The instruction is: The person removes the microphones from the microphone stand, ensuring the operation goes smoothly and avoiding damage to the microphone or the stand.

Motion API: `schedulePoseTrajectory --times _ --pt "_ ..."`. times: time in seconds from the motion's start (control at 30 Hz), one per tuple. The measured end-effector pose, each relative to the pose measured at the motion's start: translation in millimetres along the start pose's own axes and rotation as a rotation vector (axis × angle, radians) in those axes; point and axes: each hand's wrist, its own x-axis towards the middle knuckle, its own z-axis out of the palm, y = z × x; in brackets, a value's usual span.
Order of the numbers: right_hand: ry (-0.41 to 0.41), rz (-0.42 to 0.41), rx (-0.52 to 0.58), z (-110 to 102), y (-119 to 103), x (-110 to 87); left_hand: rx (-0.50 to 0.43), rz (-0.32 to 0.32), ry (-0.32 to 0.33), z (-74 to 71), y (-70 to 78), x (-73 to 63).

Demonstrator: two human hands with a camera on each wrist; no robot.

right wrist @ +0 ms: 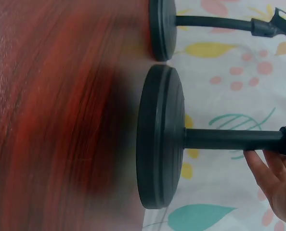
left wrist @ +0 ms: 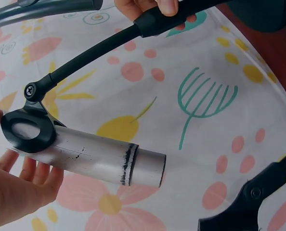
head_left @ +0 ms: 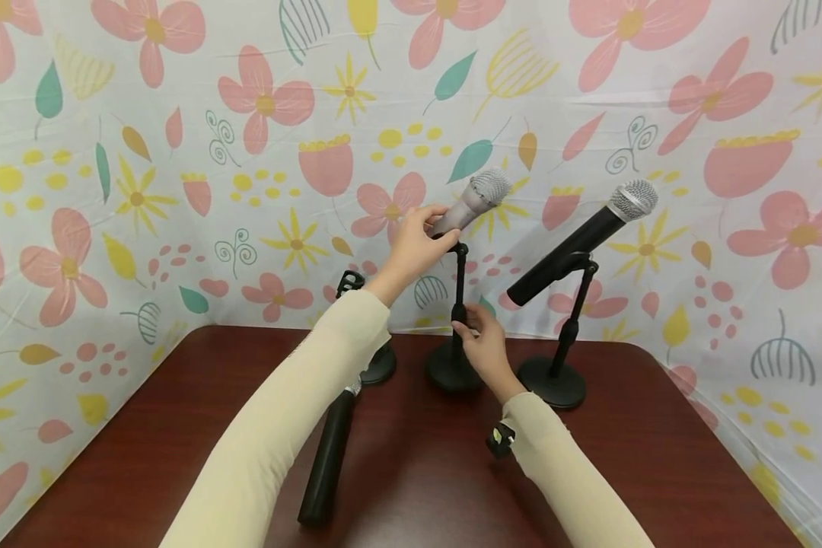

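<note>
My left hand (head_left: 411, 242) holds a silver-grey microphone (head_left: 475, 204), its mesh head tilted up to the right. In the left wrist view the microphone's worn body (left wrist: 95, 151) passes through the black clip (left wrist: 45, 137) at the top of the middle microphone stand (head_left: 454, 371). Fingers of that hand lie along the body beside the clip. Lower down, my right hand (head_left: 485, 346) pinches the same stand's pole at its thicker collar (left wrist: 155, 21). The round base (right wrist: 160, 139) stands on the table, seen from the side in the right wrist view.
To the right, another stand (head_left: 553, 380) carries a black microphone (head_left: 568, 251) with a silver head. A third stand (head_left: 381, 365), partly behind my left arm, has a bare clip (head_left: 350, 282). Another black microphone (head_left: 329, 457) lies on the brown table (head_left: 411, 487). Behind hangs a flowered cloth (head_left: 260, 175).
</note>
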Motion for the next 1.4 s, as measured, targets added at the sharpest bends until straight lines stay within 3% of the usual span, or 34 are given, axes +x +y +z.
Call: schedulePoseTrajectory --times 0.3,0.73,1.4 --pt "-0.087 -0.026 0.019 5.3 -11.6 -6.5 0.069 -0.034 0.027 -16.0 5.7 -7.6" --pt "-0.133 -0.054 0.047 15.2 -16.5 -12.1 0.164 -0.104 0.014 -33.0 17.1 -11.8" --pt "-0.168 -0.041 -0.038 11.9 -20.7 -14.3 0.131 -0.167 0.027 -41.0 18.4 -5.8"
